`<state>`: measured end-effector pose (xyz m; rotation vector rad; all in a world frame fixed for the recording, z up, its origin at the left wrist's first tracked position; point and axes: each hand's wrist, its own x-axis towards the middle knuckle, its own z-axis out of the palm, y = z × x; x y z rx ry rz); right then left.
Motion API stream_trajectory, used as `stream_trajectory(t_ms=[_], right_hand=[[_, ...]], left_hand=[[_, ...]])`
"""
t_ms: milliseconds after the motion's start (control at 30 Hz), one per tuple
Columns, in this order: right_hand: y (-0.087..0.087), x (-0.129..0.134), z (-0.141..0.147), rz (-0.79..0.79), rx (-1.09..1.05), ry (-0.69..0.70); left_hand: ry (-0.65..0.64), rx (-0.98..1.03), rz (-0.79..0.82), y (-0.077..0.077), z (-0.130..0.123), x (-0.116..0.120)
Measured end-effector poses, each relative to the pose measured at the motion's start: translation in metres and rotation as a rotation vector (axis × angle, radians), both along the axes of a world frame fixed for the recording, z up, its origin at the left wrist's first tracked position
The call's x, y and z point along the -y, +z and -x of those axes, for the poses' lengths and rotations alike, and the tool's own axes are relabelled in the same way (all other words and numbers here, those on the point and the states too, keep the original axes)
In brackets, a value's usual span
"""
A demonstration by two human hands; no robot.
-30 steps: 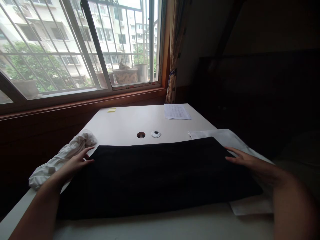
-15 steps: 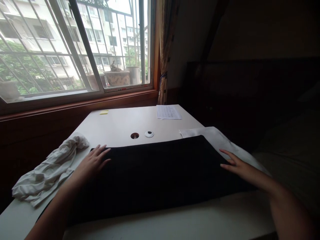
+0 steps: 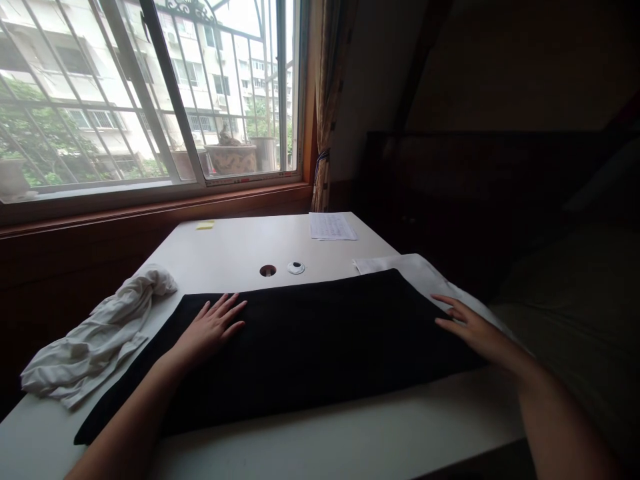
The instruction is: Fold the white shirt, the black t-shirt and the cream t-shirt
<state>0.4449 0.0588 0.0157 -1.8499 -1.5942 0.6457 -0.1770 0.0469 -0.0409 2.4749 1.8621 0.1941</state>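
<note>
A black cloth (image 3: 320, 347) lies flat and folded into a long shape across the white table (image 3: 235, 247). My left hand (image 3: 213, 327) rests on its left part, palm down, with the fingers spread. Over the right edge of the cloth is my right hand (image 3: 465, 327), its fingers apart and nothing held between them. Beyond and partly under the right end of the black cloth lies a white cloth (image 3: 425, 273).
A crumpled pale cloth (image 3: 100, 333) lies at the table's left edge. Farther back are a round hole (image 3: 268, 271), a white round cover (image 3: 296, 268), printed papers (image 3: 333, 227) and a yellow note (image 3: 205, 225). A barred window stands behind.
My left hand has moved to the right over the black cloth, away from its left corner. My right hand has shifted slightly left in view. The view has turned a little.
</note>
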Motion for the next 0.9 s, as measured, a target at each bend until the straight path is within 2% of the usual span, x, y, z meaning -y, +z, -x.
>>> stream_trajectory(t_ms=[100,233,333,433,533,600,667,700,733,800,900], right_hand=[[0.023,0.005,0.02,-0.003,-0.166,-0.013],[0.059,0.001,0.065,-0.07,-0.36,0.083],[0.083,-0.007,0.121,-0.132,-0.466,0.186],[0.095,-0.006,0.196,-0.19,-0.558,0.281],[0.094,0.015,0.272,-0.256,-0.571,0.491],[0.09,0.036,0.31,-0.251,-0.549,0.799],[0.085,0.056,0.332,-0.121,-0.49,1.135],[0.082,0.062,0.336,-0.074,-0.446,1.238],[0.078,0.065,0.337,-0.053,-0.403,1.284],[0.067,0.061,0.328,-0.096,-0.312,1.221],[0.041,0.037,0.301,-0.229,-0.129,0.886]], left_hand=[[0.08,0.024,-0.018,-0.005,0.032,-0.004],[0.061,0.068,-0.042,-0.01,0.062,-0.009],[0.042,0.082,-0.072,-0.014,0.067,-0.013],[0.032,0.071,-0.092,-0.019,0.066,-0.015],[0.035,0.047,-0.093,-0.022,0.065,-0.015],[0.034,0.032,-0.092,-0.022,0.065,-0.013],[0.028,0.021,-0.095,-0.021,0.065,-0.012],[0.026,0.017,-0.098,-0.021,0.064,-0.011],[0.026,0.015,-0.102,-0.02,0.064,-0.011],[0.033,0.016,-0.105,-0.02,0.063,-0.011],[0.048,0.026,-0.089,-0.021,0.061,-0.013]])
